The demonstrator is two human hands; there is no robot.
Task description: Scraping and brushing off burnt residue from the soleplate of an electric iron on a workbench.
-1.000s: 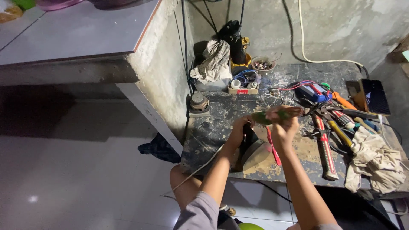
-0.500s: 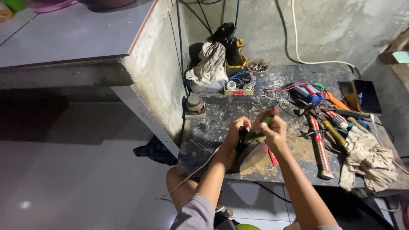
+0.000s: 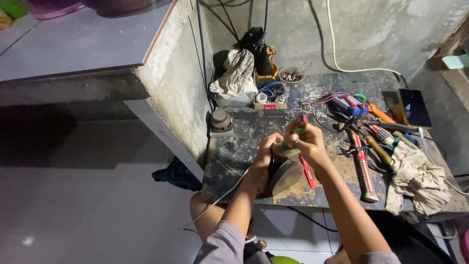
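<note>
Both hands up over the front of the bench (image 3: 234, 146), close together. Left hand (image 3: 266, 149) is curled shut, fingers wrapped round the near end of a small greenish part (image 3: 286, 149). Right hand (image 3: 305, 142) is closed on the far end of the same part, thumb and fingertips pinched at the top; can't tell exactly what the part is, it's mostly hidden by the fingers. The part sits between the two hands, held off the bench, just above an iron (image 3: 283, 176) lying on its side w/ the metal soleplate facing out. A red-handled tool (image 3: 308, 171) lies just beside the iron, right under the right wrist. A pale cord (image 3: 220, 198) runs from under the left forearm down off the bench edge.

Right of the hands: big red-and-black pliers (image 3: 361, 164), a heap of screwdrivers (image 3: 381, 132), a crumpled rag (image 3: 415, 178) at the bench corner. Blue meter (image 3: 349, 105) w/ red leads further back, dark phone (image 3: 415, 107) near the right wall. At the back: a grey cloth (image 3: 237, 73) over a box, a small bowl (image 3: 291, 76) of bits, a white cable (image 3: 342, 63) down the wall. Round metal part (image 3: 221, 120) at the left edge.
</note>
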